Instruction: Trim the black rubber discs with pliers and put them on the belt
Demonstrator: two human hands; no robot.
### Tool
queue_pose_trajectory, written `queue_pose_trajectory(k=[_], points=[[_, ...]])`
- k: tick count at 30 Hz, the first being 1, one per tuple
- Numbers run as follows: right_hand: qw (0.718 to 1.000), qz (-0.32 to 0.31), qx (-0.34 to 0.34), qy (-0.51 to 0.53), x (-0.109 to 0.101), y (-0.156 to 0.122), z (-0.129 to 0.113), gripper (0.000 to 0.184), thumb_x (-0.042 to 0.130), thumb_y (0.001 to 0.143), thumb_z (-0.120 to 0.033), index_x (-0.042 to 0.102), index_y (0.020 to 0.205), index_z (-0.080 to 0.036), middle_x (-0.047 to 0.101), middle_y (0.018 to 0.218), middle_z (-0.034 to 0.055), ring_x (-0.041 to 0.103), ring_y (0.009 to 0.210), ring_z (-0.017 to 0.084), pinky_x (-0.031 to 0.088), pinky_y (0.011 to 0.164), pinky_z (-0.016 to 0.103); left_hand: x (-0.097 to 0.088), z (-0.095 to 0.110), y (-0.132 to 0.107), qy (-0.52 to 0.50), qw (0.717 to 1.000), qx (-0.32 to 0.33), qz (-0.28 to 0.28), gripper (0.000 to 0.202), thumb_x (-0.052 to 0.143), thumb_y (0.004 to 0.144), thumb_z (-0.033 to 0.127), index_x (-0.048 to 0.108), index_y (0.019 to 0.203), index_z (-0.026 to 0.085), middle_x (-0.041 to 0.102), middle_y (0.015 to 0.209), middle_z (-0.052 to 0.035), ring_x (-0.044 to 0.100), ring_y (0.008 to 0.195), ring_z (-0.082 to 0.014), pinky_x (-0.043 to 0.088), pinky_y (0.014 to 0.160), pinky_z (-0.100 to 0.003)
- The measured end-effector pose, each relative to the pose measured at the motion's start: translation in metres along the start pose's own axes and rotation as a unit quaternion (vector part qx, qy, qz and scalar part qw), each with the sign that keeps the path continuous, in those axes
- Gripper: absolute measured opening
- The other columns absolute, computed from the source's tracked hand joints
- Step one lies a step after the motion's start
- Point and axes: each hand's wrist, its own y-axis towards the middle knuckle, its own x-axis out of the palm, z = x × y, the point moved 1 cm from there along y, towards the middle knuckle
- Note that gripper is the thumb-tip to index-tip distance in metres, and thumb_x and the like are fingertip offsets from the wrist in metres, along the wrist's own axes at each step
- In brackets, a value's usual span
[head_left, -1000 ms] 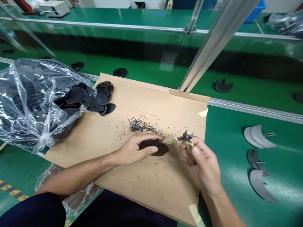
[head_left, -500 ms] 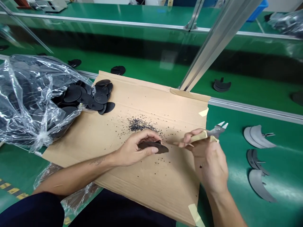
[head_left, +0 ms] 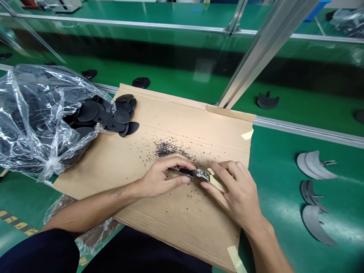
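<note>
Cardboard [head_left: 184, 117] w/ thin black disc [head_left: 182, 171], edge-on, L hand [head_left: 160, 179] + nippers [head_left: 203, 174]

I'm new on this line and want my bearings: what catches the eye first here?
At the middle of the cardboard sheet, the left hand pinches a black disc while the right hand sets cream-handled cutters against its edge. A clear bag spilling more discs lies at the left, and black specks dot the cardboard just beyond the hands.

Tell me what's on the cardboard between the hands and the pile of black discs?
Tiny black crumbs scattered on the cardboard, seen in the head view.
</note>
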Motion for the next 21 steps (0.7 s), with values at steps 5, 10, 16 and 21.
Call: queue_pose_trajectory(k=[5, 10, 16, 21], points=[[0.998, 0.025, -0.024, -0.043, -0.0001, 0.0001, -0.0017, 0.034, 0.055, 0.103, -0.048, 0.065, 0.110, -0.017, 0.060, 0.080, 0.0061, 0.052, 0.073, 0.021, 0.039, 0.065, 0.033, 0.0011, 0.0000, -0.0006, -0.006, 1.000, -0.014, -0.005, 0.019, 0.071, 0.089, 0.028, 0.071, 0.106, 0.020, 0.073, 0.103, -0.0071, 0.067, 0.099, -0.0184, 0.055, 0.088, -0.033], [0.997, 0.042, -0.030, -0.061, 0.0009, -0.0019, -0.0050, 0.037, 0.053, 0.102, -0.052, 0.066, 0.102, -0.018, 0.056, 0.072, 0.0026, 0.050, 0.065, 0.017, 0.035, 0.059, 0.031, 0.0020, 0.0003, -0.0001, -0.021, 1.000, -0.017, -0.004, 0.018, 0.071, 0.089, 0.028, 0.071, 0.104, 0.019, 0.073, 0.101, -0.0071, 0.068, 0.096, -0.0176, 0.056, 0.086, -0.031], [0.992, 0.056, -0.009, -0.112, 0.0009, -0.0016, -0.0023, 0.039, 0.048, 0.104, -0.055, 0.064, 0.098, -0.020, 0.056, 0.071, 0.0025, 0.049, 0.065, 0.017, 0.034, 0.060, 0.031, -0.0004, 0.0014, 0.0008, -0.001, 1.000, -0.018, 0.001, 0.020, 0.069, 0.088, 0.025, 0.071, 0.107, 0.019, 0.074, 0.101, -0.0072, 0.068, 0.094, -0.0180, 0.057, 0.085, -0.032], [0.986, 0.054, 0.014, -0.157, 0.0017, 0.0020, 0.0010, 0.032, 0.051, 0.104, -0.049, 0.064, 0.106, -0.019, 0.056, 0.079, 0.0058, 0.048, 0.075, 0.023, 0.027, 0.061, 0.034, -0.0003, -0.0002, 0.0010, 0.081, 0.994, 0.063, -0.031, 0.037, 0.065, 0.090, 0.021, 0.066, 0.127, 0.024, 0.072, 0.102, -0.0068, 0.066, 0.091, -0.0164, 0.057, 0.080, -0.032]])
